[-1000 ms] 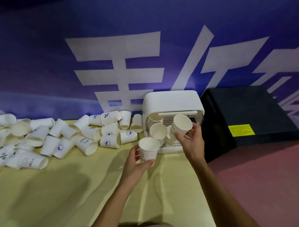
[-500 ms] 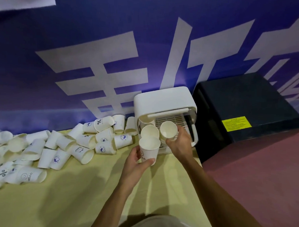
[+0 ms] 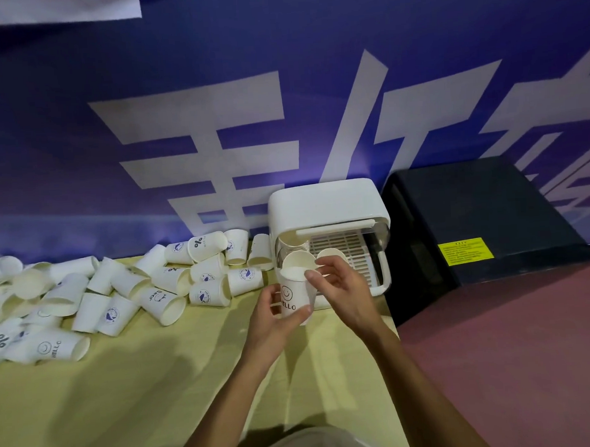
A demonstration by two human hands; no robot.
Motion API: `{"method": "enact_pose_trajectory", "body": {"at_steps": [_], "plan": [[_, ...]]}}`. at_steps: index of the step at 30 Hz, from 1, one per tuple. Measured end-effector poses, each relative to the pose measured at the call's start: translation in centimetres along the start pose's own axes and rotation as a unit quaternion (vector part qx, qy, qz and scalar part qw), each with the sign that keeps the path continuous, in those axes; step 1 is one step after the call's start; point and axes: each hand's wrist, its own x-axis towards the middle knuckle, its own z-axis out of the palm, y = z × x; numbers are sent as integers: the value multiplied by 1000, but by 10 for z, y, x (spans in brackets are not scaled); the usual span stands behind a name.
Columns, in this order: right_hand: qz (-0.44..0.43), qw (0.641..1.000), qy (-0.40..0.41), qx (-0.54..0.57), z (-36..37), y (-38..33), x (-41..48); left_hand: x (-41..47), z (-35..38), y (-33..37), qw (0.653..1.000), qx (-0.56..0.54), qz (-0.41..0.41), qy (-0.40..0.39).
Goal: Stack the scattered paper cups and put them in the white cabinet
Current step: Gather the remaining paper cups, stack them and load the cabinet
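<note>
An event-hall setting: huge blue printed banner (image 3: pixel 281 88) behind a cloth-covered table (image 3: pixel 125 399).

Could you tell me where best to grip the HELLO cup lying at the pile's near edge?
Probably round the wall near the mouth of the HELLO cup, coming from the right. It lies on its side, mouth toward bare table, while other cups crowd its base end.
</note>
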Motion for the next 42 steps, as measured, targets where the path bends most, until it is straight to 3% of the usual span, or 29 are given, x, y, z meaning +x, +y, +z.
{"method": "enact_pose_trajectory", "body": {"at_steps": [9,17,22,32,42], "plan": [[2,999,-11,-45,10,-10,-4,3,3,14,1000,14,8,-5],[-14,997,33,62,-37,-14,8,3,2,14,999,5,24,-33],[-27,995,75,67,-57,-6,15,4,-1,7,999,9,14,-33],[-31,990,107,-86,-31,11,25,15,-6,1,999,28,-6,-28],[10,976,81,-201,-18,22,30,20,-11,-1,999,24,-10,-22]]}}
